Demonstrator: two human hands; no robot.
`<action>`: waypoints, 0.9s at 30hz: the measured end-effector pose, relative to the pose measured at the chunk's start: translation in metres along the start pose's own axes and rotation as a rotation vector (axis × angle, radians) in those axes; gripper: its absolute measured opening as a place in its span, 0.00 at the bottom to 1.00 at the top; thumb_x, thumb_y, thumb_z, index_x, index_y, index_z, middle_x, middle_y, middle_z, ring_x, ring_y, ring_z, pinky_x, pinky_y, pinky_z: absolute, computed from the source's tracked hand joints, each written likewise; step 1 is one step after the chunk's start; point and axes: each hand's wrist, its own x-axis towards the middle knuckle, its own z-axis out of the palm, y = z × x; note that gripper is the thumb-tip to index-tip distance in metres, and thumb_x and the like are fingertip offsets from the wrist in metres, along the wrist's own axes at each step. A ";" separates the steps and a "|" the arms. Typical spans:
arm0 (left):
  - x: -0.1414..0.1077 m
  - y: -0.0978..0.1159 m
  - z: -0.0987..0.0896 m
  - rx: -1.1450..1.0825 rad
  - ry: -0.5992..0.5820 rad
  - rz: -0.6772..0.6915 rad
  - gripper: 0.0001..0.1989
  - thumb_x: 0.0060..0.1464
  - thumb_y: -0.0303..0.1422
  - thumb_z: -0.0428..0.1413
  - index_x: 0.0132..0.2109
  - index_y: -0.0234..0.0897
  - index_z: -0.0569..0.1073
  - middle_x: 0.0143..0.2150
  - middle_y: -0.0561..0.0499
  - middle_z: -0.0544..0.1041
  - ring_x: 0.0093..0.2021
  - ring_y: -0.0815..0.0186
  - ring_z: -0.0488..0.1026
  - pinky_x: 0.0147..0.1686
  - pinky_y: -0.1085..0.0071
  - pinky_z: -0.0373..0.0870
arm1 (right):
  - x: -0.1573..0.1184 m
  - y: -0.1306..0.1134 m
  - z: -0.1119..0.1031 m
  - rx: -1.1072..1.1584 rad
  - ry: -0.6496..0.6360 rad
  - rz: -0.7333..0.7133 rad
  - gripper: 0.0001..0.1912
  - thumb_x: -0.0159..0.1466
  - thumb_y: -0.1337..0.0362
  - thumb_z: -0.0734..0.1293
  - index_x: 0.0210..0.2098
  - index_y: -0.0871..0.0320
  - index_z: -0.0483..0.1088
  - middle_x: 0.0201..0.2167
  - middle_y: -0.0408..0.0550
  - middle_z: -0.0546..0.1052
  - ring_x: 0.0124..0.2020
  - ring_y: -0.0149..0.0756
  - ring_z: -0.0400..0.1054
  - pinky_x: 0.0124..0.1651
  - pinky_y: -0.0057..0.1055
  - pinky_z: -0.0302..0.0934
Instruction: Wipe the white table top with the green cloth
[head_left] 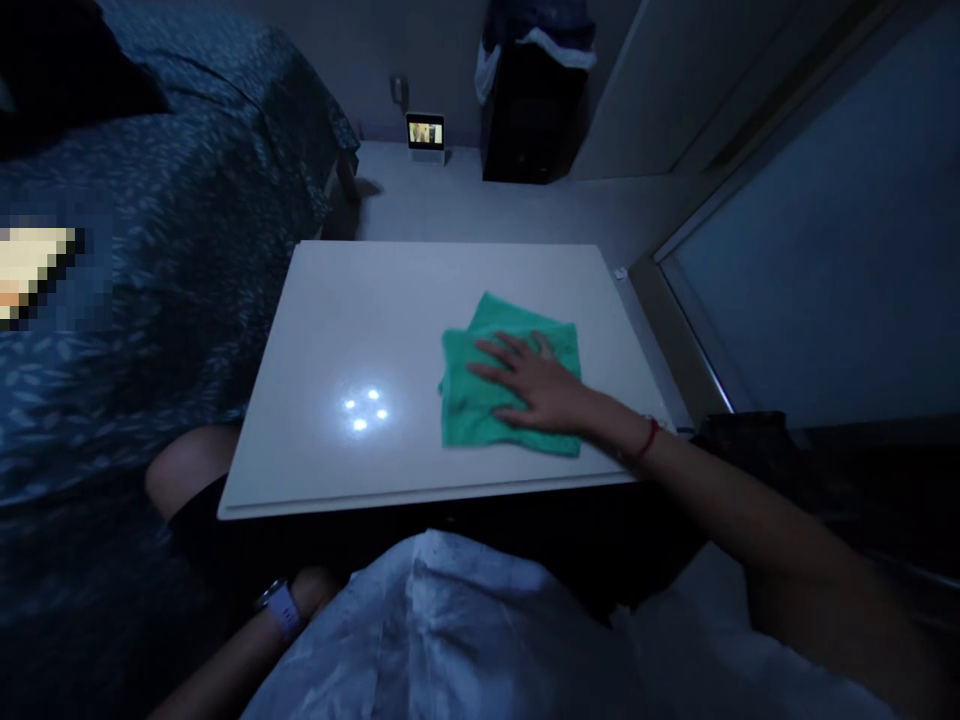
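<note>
Fingers of the left hand (313, 590) are hidden beside the pale, creased shirt (450, 620); their state cannot be told. Rightward, on the smooth, glossy, rectangular white tabletop (360, 320), a matte green cloth (480, 425), unevenly folded, lies directly under the spread fingers of the right hand (536, 385), a red bracelet (650, 438) at its wrist.

Passage over tabletop (337, 320), left of cloth (469, 415); bed (217, 190) blocks farther left.

The right hand (529, 385) presses flat on a green cloth (469, 400) at the worktop's (337, 320) three o'clock. The left hand (315, 590) sits below its seven o'clock edge.
</note>
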 end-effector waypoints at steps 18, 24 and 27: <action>0.035 -0.027 0.032 -0.102 0.087 0.014 0.15 0.52 0.28 0.47 0.19 0.30 0.57 0.37 0.40 0.78 0.40 0.58 0.75 0.44 0.67 0.67 | 0.020 0.141 -0.029 -0.041 0.180 0.841 0.39 0.69 0.47 0.56 0.73 0.59 0.46 0.74 0.63 0.44 0.71 0.69 0.38 0.63 0.70 0.45; 0.036 -0.031 0.035 -0.105 0.153 0.045 0.15 0.49 0.29 0.49 0.19 0.31 0.53 0.31 0.43 0.75 0.37 0.61 0.73 0.43 0.69 0.67 | -0.023 0.040 0.000 -0.118 0.117 0.532 0.41 0.66 0.46 0.60 0.73 0.54 0.48 0.74 0.59 0.45 0.72 0.67 0.37 0.63 0.74 0.38; 0.033 -0.028 0.032 -0.125 0.142 0.006 0.12 0.46 0.25 0.49 0.20 0.30 0.54 0.32 0.45 0.76 0.37 0.63 0.72 0.42 0.71 0.67 | -0.046 -0.017 0.016 -0.090 0.101 0.335 0.43 0.63 0.43 0.62 0.72 0.51 0.49 0.74 0.58 0.45 0.73 0.67 0.35 0.63 0.75 0.35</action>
